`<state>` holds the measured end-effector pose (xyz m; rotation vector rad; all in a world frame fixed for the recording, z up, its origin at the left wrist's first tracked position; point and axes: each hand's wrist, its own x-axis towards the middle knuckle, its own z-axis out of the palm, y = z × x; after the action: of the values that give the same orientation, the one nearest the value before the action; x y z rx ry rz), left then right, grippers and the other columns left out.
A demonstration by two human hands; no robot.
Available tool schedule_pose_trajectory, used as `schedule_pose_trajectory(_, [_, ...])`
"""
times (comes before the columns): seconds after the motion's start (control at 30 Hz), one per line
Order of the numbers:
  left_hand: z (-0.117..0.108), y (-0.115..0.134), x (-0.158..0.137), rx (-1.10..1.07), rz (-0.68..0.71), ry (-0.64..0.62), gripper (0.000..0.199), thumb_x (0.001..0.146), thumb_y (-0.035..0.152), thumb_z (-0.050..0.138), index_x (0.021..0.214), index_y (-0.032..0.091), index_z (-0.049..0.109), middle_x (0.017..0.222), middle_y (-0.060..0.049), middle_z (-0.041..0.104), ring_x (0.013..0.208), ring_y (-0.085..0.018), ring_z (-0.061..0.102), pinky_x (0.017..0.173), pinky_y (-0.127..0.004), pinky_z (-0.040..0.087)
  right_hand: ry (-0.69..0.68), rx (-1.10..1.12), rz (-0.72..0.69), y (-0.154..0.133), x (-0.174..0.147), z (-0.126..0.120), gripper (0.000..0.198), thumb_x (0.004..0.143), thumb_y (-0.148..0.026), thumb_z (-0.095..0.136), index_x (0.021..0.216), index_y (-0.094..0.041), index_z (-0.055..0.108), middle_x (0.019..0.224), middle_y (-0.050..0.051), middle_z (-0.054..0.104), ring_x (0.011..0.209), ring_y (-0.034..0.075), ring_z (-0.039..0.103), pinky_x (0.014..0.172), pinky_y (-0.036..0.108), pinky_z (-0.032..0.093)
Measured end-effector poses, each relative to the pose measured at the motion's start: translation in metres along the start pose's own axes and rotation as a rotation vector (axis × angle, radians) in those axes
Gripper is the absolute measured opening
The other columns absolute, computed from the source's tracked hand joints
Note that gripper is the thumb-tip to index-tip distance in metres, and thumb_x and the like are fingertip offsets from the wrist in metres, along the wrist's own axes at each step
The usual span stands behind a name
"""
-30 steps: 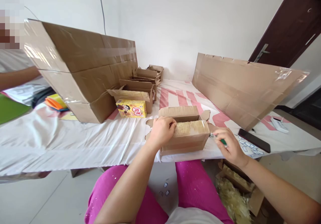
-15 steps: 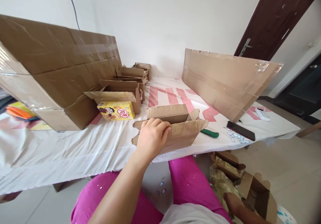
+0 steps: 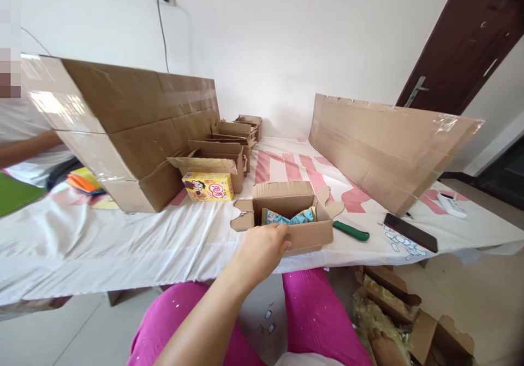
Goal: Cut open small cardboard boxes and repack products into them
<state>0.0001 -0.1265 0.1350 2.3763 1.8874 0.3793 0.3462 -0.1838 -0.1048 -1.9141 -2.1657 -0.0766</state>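
Observation:
In front of me an open cardboard box [image 3: 309, 238] stands near the table edge, flaps spread. Blue snack packets [image 3: 291, 216] lie inside it. My left hand [image 3: 264, 246] is closed over the box's front wall, fingers curled at the rim. Low on the right, my right hand [image 3: 383, 347] reaches down to crumpled, yellowish clear plastic [image 3: 368, 314] among boxes by the floor; its fingertips are hidden. A yellow printed snack box [image 3: 208, 186] stands left of the open box. A green-handled tool [image 3: 351, 230] lies to the right of it.
Several open cartons [image 3: 216, 150] line up beside a tall taped stack of boxes [image 3: 139, 131]. A cardboard panel [image 3: 376, 147] stands on the right. A phone [image 3: 410, 231] and a white power strip [image 3: 452, 205] lie on the cloth. At far left sits another person [image 3: 28, 147].
The front flap, held up before, is now folded down, and the blue packets show inside. My right hand stays low among the boxes. The view has turned left.

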Motion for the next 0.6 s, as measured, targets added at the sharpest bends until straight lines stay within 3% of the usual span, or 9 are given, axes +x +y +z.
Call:
schedule_pose_trajectory(0.13, [0.0,-0.001,0.0,0.017,0.001,0.013,0.017,0.088,0.028,0.057,0.103,0.024,0.063,0.098,-0.005,0.073,0.089,-0.024,0.07,0.071,-0.03,0.05,-0.138,0.017,0.061,0.011,0.004,0.001,0.019,0.068,-0.009,0.043,0.062,-0.024,0.052,0.061,0.01,0.057,0.062,0.034,0.07,0.06,0.043,0.048])
schedule_pose_trajectory(0.3, [0.0,-0.002,-0.002,0.006,0.034,0.017,0.02,0.088,0.03,0.058,0.105,0.022,0.064,0.095,-0.006,0.073,0.087,-0.025,0.07,0.071,-0.032,0.05,-0.182,-0.112,0.043,0.033,0.015,0.01,0.034,0.074,0.001,0.034,0.072,-0.022,0.059,0.063,0.011,0.06,0.065,0.032,0.071,0.062,0.04,0.048])
schedule_pose_trajectory(0.43, [0.0,-0.003,-0.003,-0.01,0.06,0.03,0.021,0.089,0.03,0.057,0.106,0.021,0.065,0.096,-0.006,0.073,0.086,-0.025,0.07,0.071,-0.032,0.05,-0.158,-0.165,-0.001,0.039,0.019,0.01,0.037,0.075,0.005,0.034,0.068,-0.021,0.06,0.069,0.011,0.061,0.071,0.03,0.072,0.066,0.039,0.048])
schedule_pose_trajectory(0.6, [-0.001,-0.003,-0.004,-0.003,0.06,0.026,0.022,0.089,0.032,0.058,0.106,0.021,0.065,0.095,-0.005,0.073,0.084,-0.024,0.069,0.069,-0.031,0.049,-0.052,-0.085,-0.059,0.045,0.018,0.018,0.029,0.076,-0.005,0.038,0.057,-0.023,0.05,0.076,0.013,0.058,0.079,0.033,0.067,0.065,0.043,0.046])
